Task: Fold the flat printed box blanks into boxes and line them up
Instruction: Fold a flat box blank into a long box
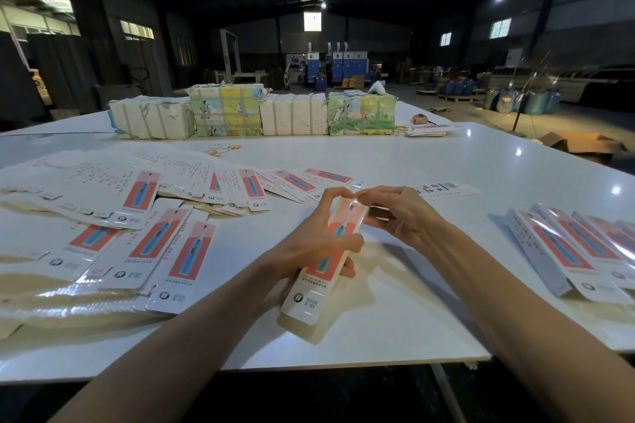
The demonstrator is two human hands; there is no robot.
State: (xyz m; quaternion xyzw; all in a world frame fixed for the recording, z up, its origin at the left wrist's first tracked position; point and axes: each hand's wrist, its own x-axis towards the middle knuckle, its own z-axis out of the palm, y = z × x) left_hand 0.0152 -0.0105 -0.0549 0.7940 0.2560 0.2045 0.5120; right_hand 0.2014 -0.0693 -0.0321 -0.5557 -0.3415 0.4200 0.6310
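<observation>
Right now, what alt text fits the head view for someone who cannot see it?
A person's left grip wraps the middle of a long box while the right grip pinches its far end. Flat blanks lie spread on the white table to the left, folded boxes line up at right, wrapped bundles behind.

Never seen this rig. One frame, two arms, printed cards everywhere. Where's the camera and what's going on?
No machine here: a person works with bare hands, and the picture comes from a wide-angle camera on their head, looking forward and down. The left hand grips a box around its middle, while the right hand pinches its far end. On the table, flat blanks lie fanned to the left, folded boxes lie in a row at the right, and wrapped bundles stand along the far side.
</observation>
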